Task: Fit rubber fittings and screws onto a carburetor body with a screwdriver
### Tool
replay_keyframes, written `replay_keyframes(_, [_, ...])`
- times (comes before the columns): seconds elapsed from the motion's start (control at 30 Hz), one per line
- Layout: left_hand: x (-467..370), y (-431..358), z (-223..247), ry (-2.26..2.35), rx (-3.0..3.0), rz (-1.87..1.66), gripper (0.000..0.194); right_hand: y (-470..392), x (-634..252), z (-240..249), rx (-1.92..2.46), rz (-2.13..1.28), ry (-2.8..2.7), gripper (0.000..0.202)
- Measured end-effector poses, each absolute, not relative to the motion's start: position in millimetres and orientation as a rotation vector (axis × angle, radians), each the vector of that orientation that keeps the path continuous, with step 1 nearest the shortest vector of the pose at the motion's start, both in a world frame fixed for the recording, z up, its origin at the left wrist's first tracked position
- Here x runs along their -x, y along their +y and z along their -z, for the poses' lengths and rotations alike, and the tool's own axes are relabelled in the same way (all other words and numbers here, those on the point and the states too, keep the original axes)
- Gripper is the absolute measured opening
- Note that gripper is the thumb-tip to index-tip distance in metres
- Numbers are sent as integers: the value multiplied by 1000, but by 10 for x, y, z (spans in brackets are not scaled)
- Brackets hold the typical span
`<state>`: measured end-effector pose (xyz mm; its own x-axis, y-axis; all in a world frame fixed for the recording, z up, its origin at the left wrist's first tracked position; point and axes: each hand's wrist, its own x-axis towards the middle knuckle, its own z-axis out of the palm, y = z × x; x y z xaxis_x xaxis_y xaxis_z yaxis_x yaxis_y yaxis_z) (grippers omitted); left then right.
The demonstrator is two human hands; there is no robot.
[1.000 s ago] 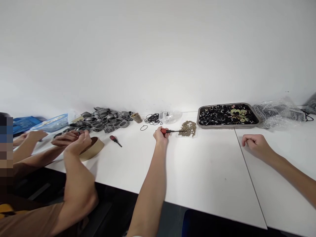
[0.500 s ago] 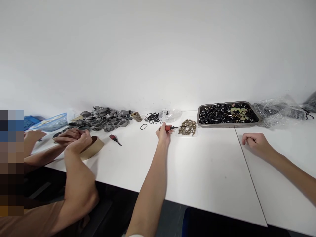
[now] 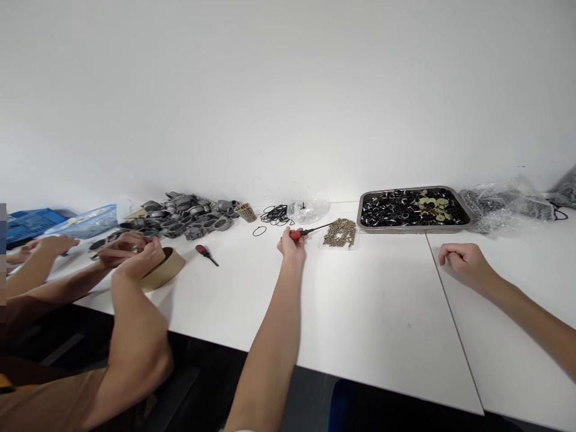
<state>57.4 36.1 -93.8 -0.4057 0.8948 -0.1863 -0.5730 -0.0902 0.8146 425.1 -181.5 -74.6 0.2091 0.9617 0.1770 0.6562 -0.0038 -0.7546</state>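
My left hand (image 3: 292,245) is wrapped round the red handle of a screwdriver (image 3: 296,234). The dark shaft points right and slightly up, its tip by the upper left edge of a heap of small brass-coloured screws (image 3: 341,233) in a shallow clear tray (image 3: 324,245). My right hand (image 3: 463,259) rests on the table at the right as a loose fist, with nothing visible in it. Nearest to that hand is a metal tray (image 3: 414,228) filled with black ring-like parts and some yellowish metal pieces.
Black rubber rings (image 3: 275,214), a plastic bag (image 3: 310,210) and a cup of screws (image 3: 246,212) lie along the wall. Grey ring-shaped parts (image 3: 184,216), a second screwdriver (image 3: 206,254) and a tape roll (image 3: 168,273) are leftward, beside co-workers' hands (image 3: 130,251). Bagged parts (image 3: 499,204) lie right.
My left hand has drawn back slightly left, and the screwdriver's tip has lifted away from the middle of the screw heap. My right hand stays resting in place.
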Motion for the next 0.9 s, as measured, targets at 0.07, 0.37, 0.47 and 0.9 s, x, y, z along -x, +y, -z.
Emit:
replay_keyframes(0.07, [-591, 353, 958, 1051, -467, -1714, 19, -1815, -4251, 745, 1734, -513, -1534, 23])
replay_keyframes(0.37, [-613, 322, 981, 1025, -566, -1687, 17, -1818, -4229, 722, 1745, -500, -1547, 24])
replay_keyframes(0.47, [-603, 323, 982, 1017, -575, -1671, 17, -1822, -4221, 710, 1743, -505, -1543, 23])
replay_keyframes(0.9, [-564, 318, 870, 954, -469, -1687, 17, -1796, -4276, 799, 1744, -540, -1533, 23])
